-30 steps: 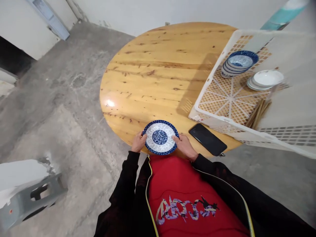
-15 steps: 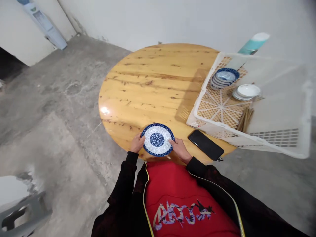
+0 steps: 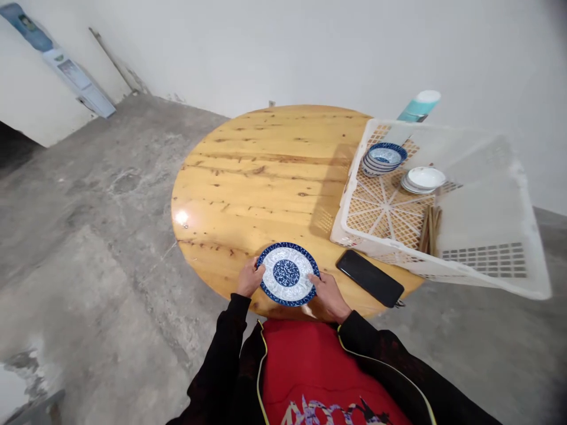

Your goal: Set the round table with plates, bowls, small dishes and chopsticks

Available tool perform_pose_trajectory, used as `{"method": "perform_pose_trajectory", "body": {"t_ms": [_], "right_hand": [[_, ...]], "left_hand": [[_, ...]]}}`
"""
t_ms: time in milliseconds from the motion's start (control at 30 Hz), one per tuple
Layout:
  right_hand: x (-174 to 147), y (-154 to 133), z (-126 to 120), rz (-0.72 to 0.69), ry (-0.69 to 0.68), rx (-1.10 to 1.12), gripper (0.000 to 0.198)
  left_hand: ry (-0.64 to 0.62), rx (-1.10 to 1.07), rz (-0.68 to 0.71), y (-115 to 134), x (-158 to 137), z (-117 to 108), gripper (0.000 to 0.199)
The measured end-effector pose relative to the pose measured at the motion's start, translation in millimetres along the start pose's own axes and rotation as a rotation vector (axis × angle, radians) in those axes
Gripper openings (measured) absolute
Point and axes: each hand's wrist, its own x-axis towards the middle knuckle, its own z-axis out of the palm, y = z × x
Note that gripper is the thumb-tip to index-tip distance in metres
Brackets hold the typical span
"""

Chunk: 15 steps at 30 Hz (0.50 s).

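Between my two hands is a round blue-and-white plate point(image 3: 287, 274), patterned side up, over the near edge of the wooden table point(image 3: 252, 183). My left hand point(image 3: 250, 277) is closed on its left rim, thumb on top. On the right rim, my right hand point(image 3: 328, 294) grips it the same way, with the fingers hidden underneath. I cannot tell whether the plate touches the tabletop. A black phone point(image 3: 370, 277) lies to the right of my right hand.
A white plastic crate point(image 3: 367, 235) stands on the table's right side. Inside are stacked blue-and-white bowls point(image 3: 384, 156), small white dishes point(image 3: 426, 178) and a bundle of chopsticks point(image 3: 429, 230). Behind it rises a teal-and-white cylinder point(image 3: 420, 106). A water dispenser point(image 3: 77, 79) stands far left.
The camera view has tilted up, so the table and crate sit lower in the picture. Both hands keep their hold on the plate, which looks much the same.
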Motion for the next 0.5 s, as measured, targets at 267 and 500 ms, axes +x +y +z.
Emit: {"method": "perform_pose_trajectory", "body": {"t_ms": [267,500], "right_hand": [[37.2,-11.1,0.9,-0.023,-0.130,0.034,0.046],[63.2,-19.0,12.5,-0.068,-0.083,0.019,0.046]], "left_hand": [[0.110,0.042,-0.104,26.1,0.3,-7.0,0.025],[0.123,0.062,-0.045,39.1,38.8,-21.5,0.021]]}}
